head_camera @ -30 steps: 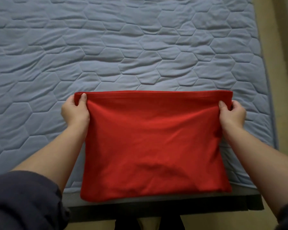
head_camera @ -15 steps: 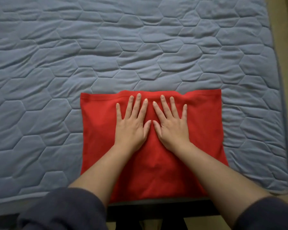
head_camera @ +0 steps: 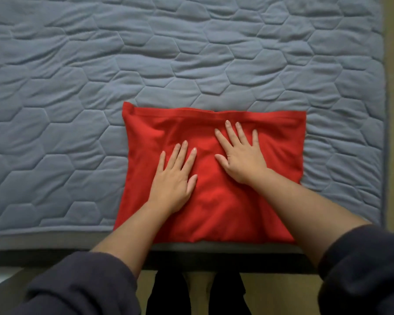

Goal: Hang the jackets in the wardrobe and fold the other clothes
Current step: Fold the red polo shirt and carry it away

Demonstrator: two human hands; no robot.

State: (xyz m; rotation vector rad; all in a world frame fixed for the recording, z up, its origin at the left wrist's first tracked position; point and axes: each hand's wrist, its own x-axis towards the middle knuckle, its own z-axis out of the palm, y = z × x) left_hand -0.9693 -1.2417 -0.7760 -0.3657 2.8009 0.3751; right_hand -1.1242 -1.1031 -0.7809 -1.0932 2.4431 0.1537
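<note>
Your folded red cloth lies flat on the bed, at its near edge, closer to the right side. Your left hand and right hand both press down on it with flat, spread-out fingers, holding nothing.

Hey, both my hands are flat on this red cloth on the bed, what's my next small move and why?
Probably sweep both hands outward to smooth it: the left hand and right hand lie flat near the middle of the cloth, while wrinkles show toward its far edge.
</note>
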